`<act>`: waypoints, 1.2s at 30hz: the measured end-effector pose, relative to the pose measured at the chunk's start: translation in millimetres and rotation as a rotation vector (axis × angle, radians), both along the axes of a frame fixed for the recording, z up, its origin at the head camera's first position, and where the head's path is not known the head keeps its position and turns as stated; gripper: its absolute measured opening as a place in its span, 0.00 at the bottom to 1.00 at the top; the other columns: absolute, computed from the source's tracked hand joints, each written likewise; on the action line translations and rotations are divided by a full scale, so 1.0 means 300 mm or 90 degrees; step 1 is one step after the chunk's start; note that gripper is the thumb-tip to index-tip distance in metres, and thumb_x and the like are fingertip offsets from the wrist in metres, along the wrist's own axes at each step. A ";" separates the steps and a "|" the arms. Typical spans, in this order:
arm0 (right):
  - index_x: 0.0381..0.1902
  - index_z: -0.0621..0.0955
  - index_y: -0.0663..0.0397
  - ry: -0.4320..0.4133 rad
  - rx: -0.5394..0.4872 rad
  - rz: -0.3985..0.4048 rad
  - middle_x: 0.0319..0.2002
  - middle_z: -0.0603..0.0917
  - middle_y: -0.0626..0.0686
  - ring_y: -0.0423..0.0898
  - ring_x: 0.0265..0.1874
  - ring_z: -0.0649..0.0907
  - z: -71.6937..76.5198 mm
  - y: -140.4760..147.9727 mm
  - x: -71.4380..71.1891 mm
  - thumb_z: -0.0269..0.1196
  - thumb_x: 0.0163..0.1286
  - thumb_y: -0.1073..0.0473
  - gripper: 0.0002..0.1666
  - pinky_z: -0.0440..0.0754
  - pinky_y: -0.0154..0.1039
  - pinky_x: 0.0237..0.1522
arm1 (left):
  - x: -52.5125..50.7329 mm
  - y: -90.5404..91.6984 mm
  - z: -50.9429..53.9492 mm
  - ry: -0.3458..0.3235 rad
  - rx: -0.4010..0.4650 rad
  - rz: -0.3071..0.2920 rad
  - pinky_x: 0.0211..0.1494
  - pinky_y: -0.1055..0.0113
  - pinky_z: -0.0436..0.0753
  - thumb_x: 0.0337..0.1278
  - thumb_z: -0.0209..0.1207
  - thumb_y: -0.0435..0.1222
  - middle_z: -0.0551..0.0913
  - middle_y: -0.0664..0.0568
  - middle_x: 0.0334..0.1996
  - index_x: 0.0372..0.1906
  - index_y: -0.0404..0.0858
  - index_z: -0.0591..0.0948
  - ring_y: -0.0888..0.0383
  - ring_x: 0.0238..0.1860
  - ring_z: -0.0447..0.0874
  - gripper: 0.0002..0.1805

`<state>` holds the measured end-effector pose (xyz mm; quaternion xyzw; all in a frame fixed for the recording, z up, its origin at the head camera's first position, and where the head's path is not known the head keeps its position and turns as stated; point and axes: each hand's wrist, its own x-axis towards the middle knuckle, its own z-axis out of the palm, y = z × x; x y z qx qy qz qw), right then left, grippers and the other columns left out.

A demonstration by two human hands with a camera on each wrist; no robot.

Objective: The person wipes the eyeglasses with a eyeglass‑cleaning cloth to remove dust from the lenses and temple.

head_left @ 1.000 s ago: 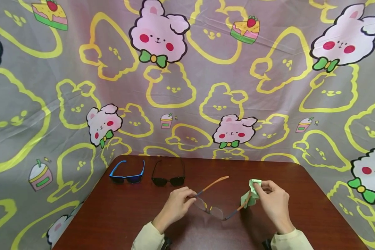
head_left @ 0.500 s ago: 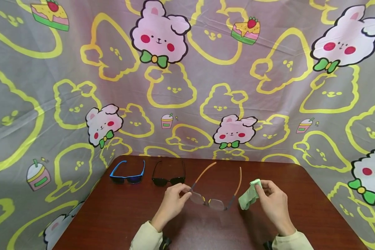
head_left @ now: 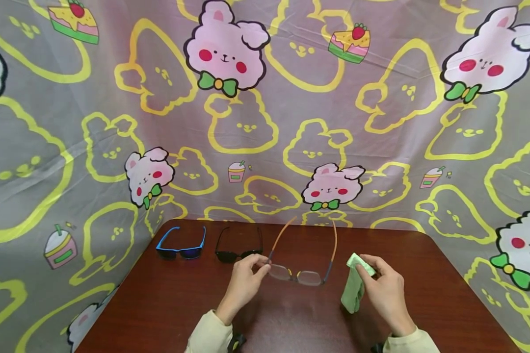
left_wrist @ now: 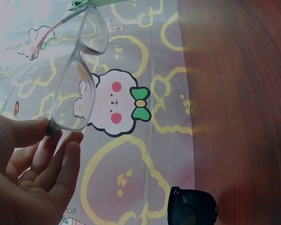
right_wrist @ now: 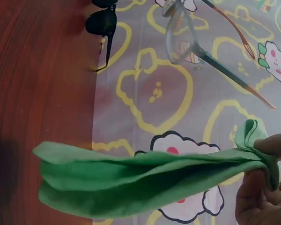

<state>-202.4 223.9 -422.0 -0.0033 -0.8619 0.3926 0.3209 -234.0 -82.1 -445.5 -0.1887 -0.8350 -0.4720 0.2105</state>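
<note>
My left hand (head_left: pixel 244 285) pinches a pair of clear eyeglasses (head_left: pixel 309 278) at the left corner of the frame, between thumb and fingers. The glasses hang above the table with both orange-tipped temples unfolded and pointing away. In the left wrist view the thumb (left_wrist: pixel 30 131) lies against the dark hinge of the eyeglasses (left_wrist: pixel 74 93). To the right, my right hand (head_left: pixel 383 289) pinches the top of a light green cloth (head_left: pixel 353 291), which dangles in loose folds. The right wrist view shows the cloth (right_wrist: pixel 131 180) bunched at the fingertips, apart from the glasses.
Blue-framed sunglasses (head_left: pixel 179 251) and black sunglasses (head_left: pixel 238 255) lie unfolded at the back left of the brown table (head_left: pixel 291 323). Behind the table hangs a patterned curtain (head_left: pixel 265 108) with cartoon rabbits, which also runs along both sides.
The eyeglasses have been raised and turned, so their temples now point away from me. The cloth has come off the right temple and hangs straight down from my right hand.
</note>
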 end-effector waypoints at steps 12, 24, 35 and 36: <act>0.37 0.83 0.54 0.057 -0.001 0.061 0.32 0.81 0.45 0.34 0.24 0.74 -0.017 -0.018 0.007 0.68 0.56 0.71 0.11 0.70 0.26 0.22 | 0.001 0.032 0.013 -0.026 0.057 0.010 0.33 0.70 0.76 0.53 0.65 0.31 0.83 0.58 0.29 0.34 0.41 0.84 0.62 0.31 0.80 0.04; 0.34 0.84 0.53 0.117 0.002 0.051 0.24 0.82 0.46 0.32 0.17 0.73 -0.022 -0.051 0.017 0.73 0.44 0.74 0.18 0.69 0.24 0.19 | -0.001 0.059 0.016 -0.025 0.096 0.023 0.34 0.70 0.78 0.53 0.65 0.30 0.84 0.55 0.31 0.35 0.36 0.84 0.62 0.30 0.81 0.04; 0.28 0.86 0.58 0.277 0.047 0.137 0.28 0.80 0.49 0.33 0.22 0.73 -0.039 -0.077 0.011 0.70 0.40 0.78 0.16 0.69 0.21 0.23 | 0.007 0.085 0.006 0.029 0.098 0.053 0.33 0.68 0.79 0.52 0.65 0.30 0.83 0.55 0.29 0.33 0.38 0.84 0.61 0.30 0.81 0.03; 0.28 0.86 0.58 0.294 0.057 0.142 0.28 0.79 0.49 0.33 0.22 0.72 -0.042 -0.081 0.009 0.69 0.41 0.77 0.15 0.69 0.21 0.22 | 0.007 0.088 0.004 0.032 0.096 0.057 0.33 0.68 0.79 0.52 0.66 0.30 0.83 0.56 0.28 0.33 0.39 0.84 0.61 0.30 0.81 0.04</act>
